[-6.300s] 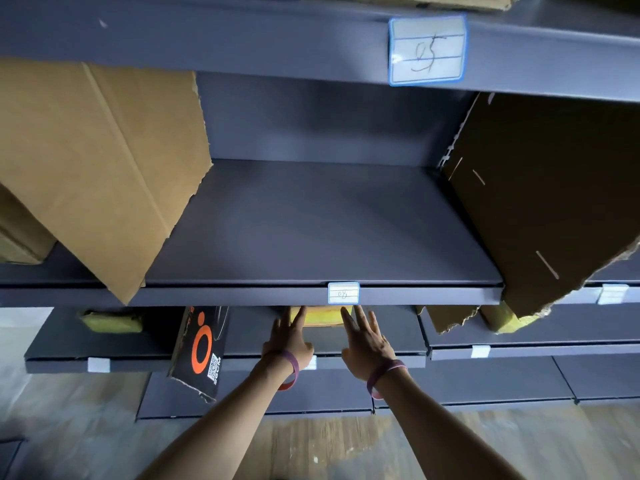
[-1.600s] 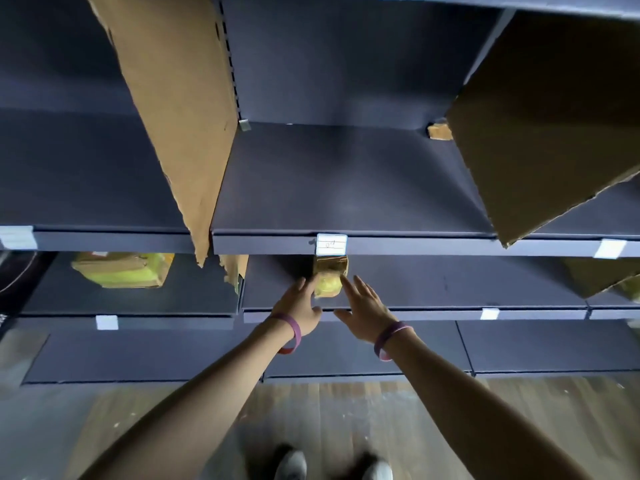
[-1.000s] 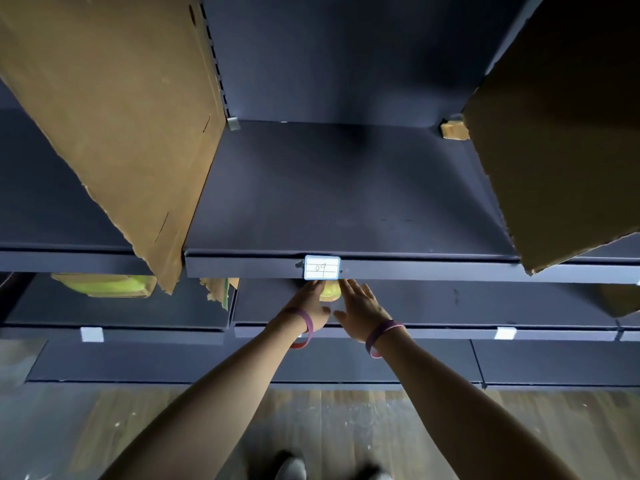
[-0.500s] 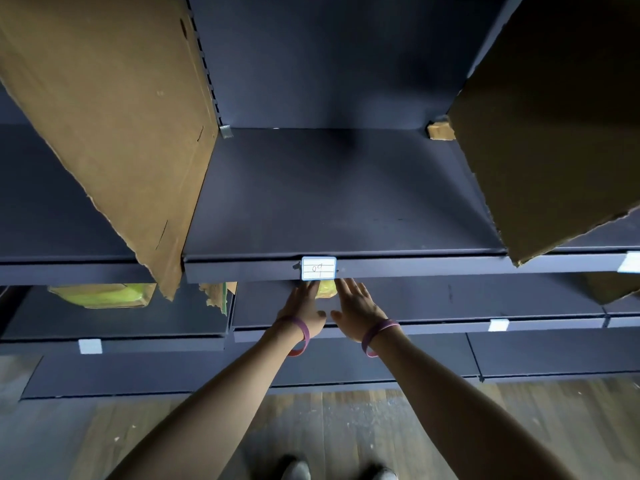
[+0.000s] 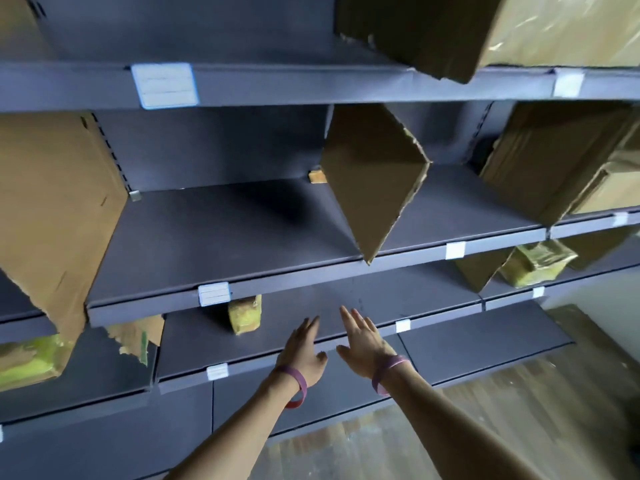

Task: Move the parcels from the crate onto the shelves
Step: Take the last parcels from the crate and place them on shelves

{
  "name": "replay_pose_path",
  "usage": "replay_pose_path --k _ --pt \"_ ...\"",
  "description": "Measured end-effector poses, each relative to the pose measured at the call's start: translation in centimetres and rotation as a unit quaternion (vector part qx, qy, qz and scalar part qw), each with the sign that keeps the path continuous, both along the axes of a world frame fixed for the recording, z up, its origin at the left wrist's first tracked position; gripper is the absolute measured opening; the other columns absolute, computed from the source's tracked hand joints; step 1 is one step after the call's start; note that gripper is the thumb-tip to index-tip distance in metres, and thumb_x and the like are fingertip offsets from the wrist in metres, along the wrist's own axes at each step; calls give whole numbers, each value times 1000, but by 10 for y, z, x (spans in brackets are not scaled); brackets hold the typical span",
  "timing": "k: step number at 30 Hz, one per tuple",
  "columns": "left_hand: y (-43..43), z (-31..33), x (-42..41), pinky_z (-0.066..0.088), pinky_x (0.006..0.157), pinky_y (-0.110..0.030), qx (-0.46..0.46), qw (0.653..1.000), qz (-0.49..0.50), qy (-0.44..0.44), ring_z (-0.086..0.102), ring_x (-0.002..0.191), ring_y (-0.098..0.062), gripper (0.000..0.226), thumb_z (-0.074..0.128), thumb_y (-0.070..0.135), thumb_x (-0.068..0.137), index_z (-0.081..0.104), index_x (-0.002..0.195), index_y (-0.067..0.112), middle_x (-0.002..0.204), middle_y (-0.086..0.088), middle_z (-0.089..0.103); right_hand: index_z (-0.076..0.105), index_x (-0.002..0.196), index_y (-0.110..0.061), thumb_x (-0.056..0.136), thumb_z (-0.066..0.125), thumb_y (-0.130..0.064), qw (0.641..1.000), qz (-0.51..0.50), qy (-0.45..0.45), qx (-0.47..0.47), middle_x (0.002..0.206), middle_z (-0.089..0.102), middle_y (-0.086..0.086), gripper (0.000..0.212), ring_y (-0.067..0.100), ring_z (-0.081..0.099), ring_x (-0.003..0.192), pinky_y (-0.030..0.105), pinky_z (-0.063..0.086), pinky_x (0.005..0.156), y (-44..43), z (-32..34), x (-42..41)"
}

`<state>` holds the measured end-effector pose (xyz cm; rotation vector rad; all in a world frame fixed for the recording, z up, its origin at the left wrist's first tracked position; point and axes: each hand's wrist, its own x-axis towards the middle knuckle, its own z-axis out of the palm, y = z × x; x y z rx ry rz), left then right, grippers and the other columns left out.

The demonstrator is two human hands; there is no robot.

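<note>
A small parcel wrapped in yellow tape (image 5: 245, 314) stands upright on a dark grey shelf (image 5: 194, 351), just under the labelled shelf above. My left hand (image 5: 304, 348) and my right hand (image 5: 363, 342) hover to its right above the shelf's front edge, both flat with fingers apart and holding nothing. Neither hand touches the parcel. A second taped parcel (image 5: 29, 358) lies at the far left and a third (image 5: 535, 263) at the right. The crate is out of sight.
Brown cardboard dividers (image 5: 372, 181) stand on the shelves, a big one at the left (image 5: 52, 216). White label tags (image 5: 214, 294) mark the shelf edges. Cardboard boxes (image 5: 561, 161) fill the upper right. Wooden floor (image 5: 519, 410) lies below.
Both hands have come off the small parcel and moved right, now open. The view has swung up and to the right, so the parcel sits left of my hands.
</note>
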<state>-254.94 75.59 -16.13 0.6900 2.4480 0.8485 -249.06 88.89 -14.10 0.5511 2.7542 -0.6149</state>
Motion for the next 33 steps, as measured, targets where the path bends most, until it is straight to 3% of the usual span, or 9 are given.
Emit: replay_pose_path --k 4,8,14,29,33 --pt "39 24 44 20 117 -38 -8 999 14 39 7 147 -20 69 50 20 95 10 151 25 160 -1 3 -6 155 -22 98 51 -27 1000 16 25 7 163 2 6 80 33 3 150 43 19 120 47 19 36" --pt "68 63 81 18 117 -40 -14 996 48 78 3 147 -19 69 47 20 94 8 151 29 160 2 0 -8 154 -17 100 48 -26 995 71 75 14 163 3 7 79 29 3 150 38 11 122 82 45 65" --pt "103 112 122 19 116 -41 -22 987 89 129 3 147 -17 71 48 24 92 8 150 33 160 6 3 -6 155 -17 98 50 -25 985 113 130 9 163 4 6 79 29 6 150 41 13 121 120 86 99" --pt "194 224 140 15 117 -45 35 961 42 273 2 147 -20 67 47 24 95 10 150 33 160 6 3 -2 155 -16 98 51 -24 967 88 235 51 163 5 6 78 27 2 151 40 9 122 222 186 122" --pt "212 268 125 6 118 -40 100 930 36 352 2 147 -18 67 48 28 93 13 149 36 160 7 5 -1 155 -18 97 51 -19 938 82 331 62 163 3 4 78 26 0 151 39 13 121 244 233 111"
